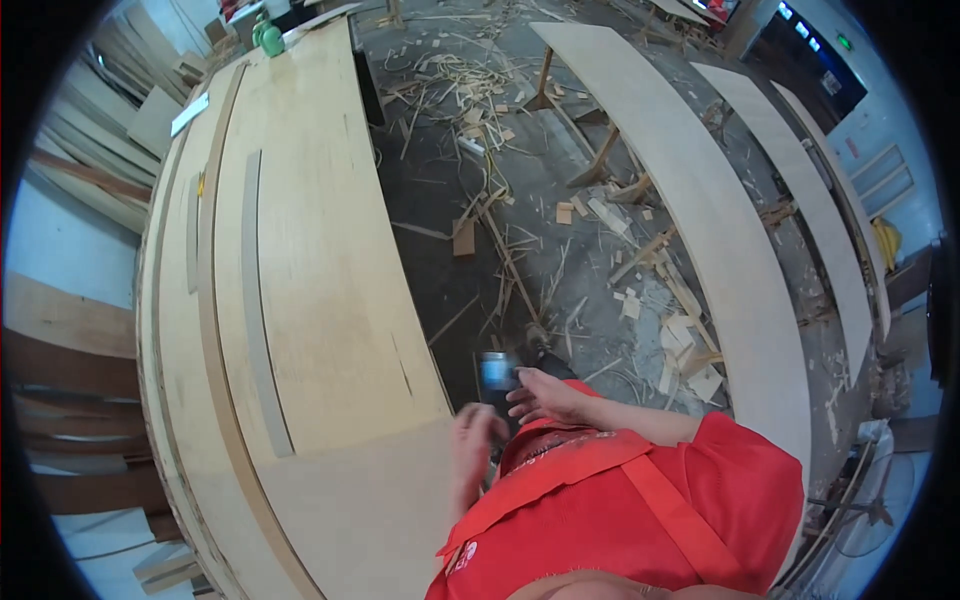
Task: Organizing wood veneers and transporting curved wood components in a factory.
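Just above my right hand's fingertips is a small blurred cylinder (494, 370), blue with a pale silvery top. My right hand (545, 396) reaches in from the right, thumb and forefinger at the dark side of this cylinder and seemingly pinching it; the other fingers are loosely curled. Motion smears my left hand (476, 432), which is raised beside the near right edge of the plywood-topped bench (330, 300). Whether its fingers hold anything cannot be seen. Both hands are in front of my red apron (570, 460).
Long wooden strips (215, 280) and a grey strip (262, 310) lie along the bench. A green bottle (268, 36) stands at its far end. Wood offcuts (685, 345) litter the floor. Long pale boards (690, 170) rest on trestles to the right; a fan (870, 510) stands near right.
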Available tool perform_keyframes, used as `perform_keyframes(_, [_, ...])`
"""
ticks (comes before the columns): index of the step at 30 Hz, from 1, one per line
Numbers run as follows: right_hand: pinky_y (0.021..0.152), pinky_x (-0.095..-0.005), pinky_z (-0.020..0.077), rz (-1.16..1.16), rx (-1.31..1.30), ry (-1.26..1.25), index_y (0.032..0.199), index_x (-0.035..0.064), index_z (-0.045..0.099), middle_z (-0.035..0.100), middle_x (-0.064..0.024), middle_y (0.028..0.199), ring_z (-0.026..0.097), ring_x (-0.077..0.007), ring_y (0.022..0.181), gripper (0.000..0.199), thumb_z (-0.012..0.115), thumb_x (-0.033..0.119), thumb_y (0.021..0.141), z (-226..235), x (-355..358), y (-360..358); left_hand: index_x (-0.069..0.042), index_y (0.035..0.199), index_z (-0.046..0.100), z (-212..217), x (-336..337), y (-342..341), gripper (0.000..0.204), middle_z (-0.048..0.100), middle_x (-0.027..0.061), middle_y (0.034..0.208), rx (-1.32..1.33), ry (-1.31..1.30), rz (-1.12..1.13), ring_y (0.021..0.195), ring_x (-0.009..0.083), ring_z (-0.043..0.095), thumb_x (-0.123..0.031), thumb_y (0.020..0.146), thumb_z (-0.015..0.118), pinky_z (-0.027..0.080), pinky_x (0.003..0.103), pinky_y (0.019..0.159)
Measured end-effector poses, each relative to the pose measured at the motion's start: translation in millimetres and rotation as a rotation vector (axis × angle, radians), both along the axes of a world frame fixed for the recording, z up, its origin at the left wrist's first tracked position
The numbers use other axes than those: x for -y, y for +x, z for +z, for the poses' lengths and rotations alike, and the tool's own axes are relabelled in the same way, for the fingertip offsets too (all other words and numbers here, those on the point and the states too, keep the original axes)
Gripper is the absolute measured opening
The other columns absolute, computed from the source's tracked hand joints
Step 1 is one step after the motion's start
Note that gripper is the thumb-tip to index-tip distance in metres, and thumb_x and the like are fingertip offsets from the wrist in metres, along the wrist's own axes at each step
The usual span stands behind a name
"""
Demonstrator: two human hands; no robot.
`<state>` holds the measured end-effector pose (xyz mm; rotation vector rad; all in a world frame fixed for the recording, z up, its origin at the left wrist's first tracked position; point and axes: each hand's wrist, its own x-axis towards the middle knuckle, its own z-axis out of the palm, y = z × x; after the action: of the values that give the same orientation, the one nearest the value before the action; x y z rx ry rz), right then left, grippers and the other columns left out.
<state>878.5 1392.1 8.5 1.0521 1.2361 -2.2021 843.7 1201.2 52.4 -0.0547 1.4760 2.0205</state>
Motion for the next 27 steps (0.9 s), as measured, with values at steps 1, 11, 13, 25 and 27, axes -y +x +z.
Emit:
perform_keyframes(1, [0.07, -0.0343, 0.0546, -0.006, -0.021, -0.014, 0.114, 0.0085, 0.057, 0.066, -0.008, 0.087, 0.066, -0.0208, 0.078, 0.034, 0.05, 0.04, 0.102, -3, -16, -16, -0.001, 0.087, 0.061, -1, -26, -11, 0.019, 0.062, 0.0041, 0.074, 0.04, -0.041, -0.122, 0.066, 0.0094, 0.055, -0.013, 0.099, 0.053, 0.045, 0.024, 0.063])
perform_keyframes(11, [0.06, -0.0347, 0.0556, -0.084, -0.214, -0.253, 0.105, 0.0075, 0.06, 0.065, -0.0083, 0.085, 0.066, -0.019, 0.073, 0.03, 0.059, 0.037, 0.098, -34, -260, -162, 0.002, 0.096, 0.064, 20, -260, -178, 0.026, 0.06, 0.0009, 0.078, -0.172, -0.207, -0.695, 0.074, 0.0066, 0.052, -0.023, 0.101, 0.056, 0.044, 0.024, 0.066])
perform_keyframes(13, [0.06, -0.033, 0.0554, -0.08, -0.237, -0.205, 0.099, 0.0075, 0.061, 0.065, -0.007, 0.084, 0.066, -0.0181, 0.073, 0.029, 0.059, 0.036, 0.098, -22, -302, -193, 0.001, 0.093, 0.062, 41, -303, -222, 0.027, 0.058, -0.0026, 0.077, -0.269, -0.328, -0.766, 0.072, 0.0055, 0.05, -0.024, 0.101, 0.056, 0.041, 0.023, 0.063])
perform_keyframes(25, [0.076, -0.0491, 0.0578, -0.475, -0.025, -0.571, 0.104, 0.0081, 0.06, 0.068, -0.0125, 0.092, 0.069, -0.0328, 0.087, 0.029, 0.059, 0.037, 0.098, -57, -441, -393, 0.003, 0.085, 0.063, -26, -410, -474, 0.034, 0.06, 0.0024, 0.069, -0.149, -0.494, -0.344, 0.064, 0.0077, 0.053, -0.028, 0.099, 0.058, 0.044, 0.027, 0.059])
perform_keyframes(27, [0.081, -0.0532, 0.0559, -0.429, -0.134, -0.589, 0.104, 0.0075, 0.06, 0.068, -0.0146, 0.095, 0.068, -0.0359, 0.092, 0.031, 0.054, 0.037, 0.099, -73, -472, -444, 0.003, 0.085, 0.063, -46, -434, -533, 0.034, 0.06, 0.003, 0.069, -0.182, -0.502, -0.321, 0.064, 0.0078, 0.053, -0.028, 0.099, 0.058, 0.044, 0.027, 0.058])
